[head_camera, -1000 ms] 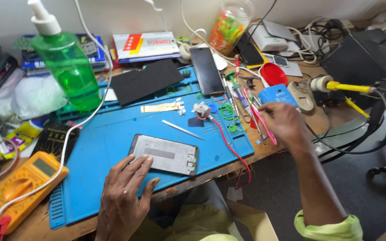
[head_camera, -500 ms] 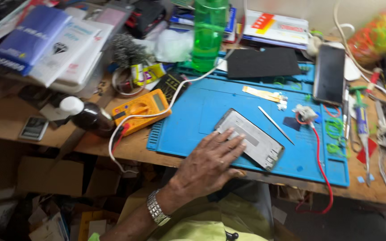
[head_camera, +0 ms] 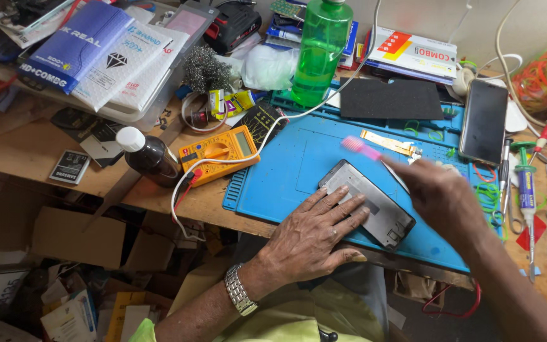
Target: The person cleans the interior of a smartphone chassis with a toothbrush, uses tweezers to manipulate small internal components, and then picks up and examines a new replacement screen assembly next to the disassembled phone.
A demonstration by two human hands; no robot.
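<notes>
**Inspector:** Since half a second ago, the right hand [head_camera: 441, 193] has come into view over the blue mat [head_camera: 286, 171], closed around a pink brush [head_camera: 360, 147]. Earlier it was out of frame. The view has also shifted slightly right.

**Clerk:** And the left hand [head_camera: 314, 237]?

**Inspector:** Unchanged in duty. It lies flat, fingers spread and open, pressing on the near end of the phone [head_camera: 375, 202], gripping nothing. The phone lies on the mat near the worktop's [head_camera: 64, 158] front edge, back upward, tilted.

**Clerk:** Meaning for the work?

**Inspector:** In my judgement, brushing of the phone is about to start: it is pinned, and the brush head hangs above its far end, not touching. The right hand is blurred, so the exact grip is unclear.

**Clerk:** Surroundings?

**Inspector:** Orange meter [head_camera: 218, 154] just left of the mat, green bottle [head_camera: 321, 50] behind it, another phone [head_camera: 484, 121] at right.
</notes>
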